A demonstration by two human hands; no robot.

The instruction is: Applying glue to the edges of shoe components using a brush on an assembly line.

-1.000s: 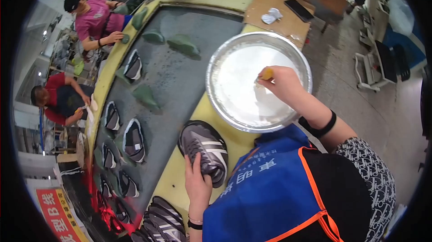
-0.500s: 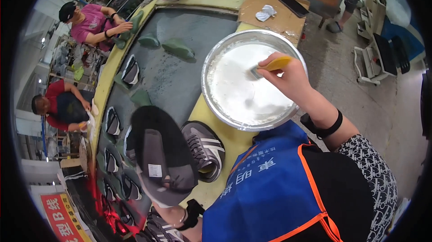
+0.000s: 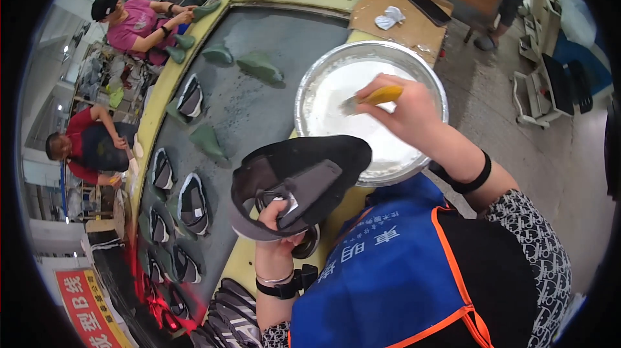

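Observation:
My left hand point(image 3: 279, 235) grips a dark grey and black shoe upper point(image 3: 310, 180), its thumb inside and its fingers underneath. The upper is tilted with its open bottom side up, and a tongue with a white label shows inside. My right hand point(image 3: 407, 112) is closed round the yellow handle of a flat brush point(image 3: 381, 94). The bristles are over the white liquid point(image 3: 333, 89) in a large metal basin point(image 3: 310, 76); I cannot tell if they touch it. The upper's toe end overlaps the basin's near edge in view. Another shoe is mostly hidden behind my left hand.
Several uppers point(image 3: 193, 202) and green shoe lasts point(image 3: 259, 68) lie on the grey conveyor belt point(image 3: 252, 31). More striped uppers point(image 3: 233, 315) are piled nearest me. A phone point(image 3: 429, 10) and crumpled white cloth point(image 3: 389, 18) lie on cardboard. Two co-workers point(image 3: 139, 24) work along the far-left edge.
My left hand has turned the shoe upper and brought it right, up to the basin. The brush has shifted slightly left over the white liquid, still in my right hand.

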